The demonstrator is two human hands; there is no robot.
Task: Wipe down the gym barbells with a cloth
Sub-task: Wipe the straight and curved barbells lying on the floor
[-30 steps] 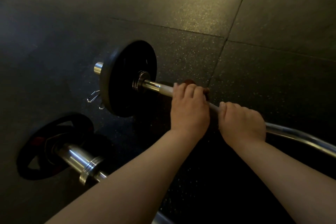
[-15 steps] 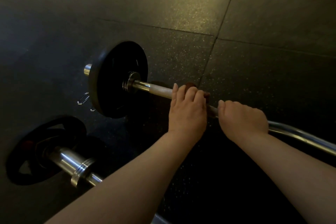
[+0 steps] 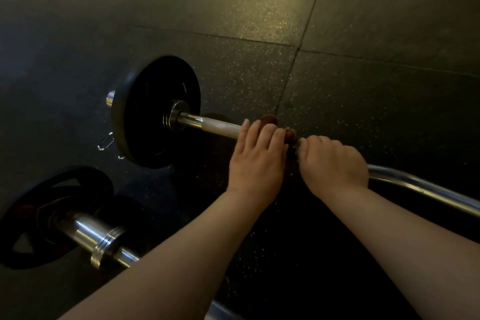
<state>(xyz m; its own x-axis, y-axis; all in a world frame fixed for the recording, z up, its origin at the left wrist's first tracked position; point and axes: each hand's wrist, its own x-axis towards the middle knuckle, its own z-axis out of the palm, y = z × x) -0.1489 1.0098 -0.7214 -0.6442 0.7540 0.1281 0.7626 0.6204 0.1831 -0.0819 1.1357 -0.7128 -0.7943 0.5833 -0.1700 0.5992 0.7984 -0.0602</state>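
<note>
Right now the left grip point(image 3: 255, 161) curls over the far barbell point(image 3: 213, 126), pinching the reddish cloth point(image 3: 268, 120) under its fingers, right of the black plate point(image 3: 155, 112). The right grip point(image 3: 333, 163) wraps the bar just beside it. Risks: cloth looks bunched, so may skip metal; bar could roll on the floor point(image 3: 363, 112) if the right grip slackens.

Right of plate point(image 3: 153, 112): left hand point(image 3: 255, 163) over cloth point(image 3: 268, 119) on barbell shaft point(image 3: 215, 126), right hand point(image 3: 332, 166) farther right; clip point(image 3: 106, 141) left of plate, second barbell point(image 3: 85, 231) before it
</note>
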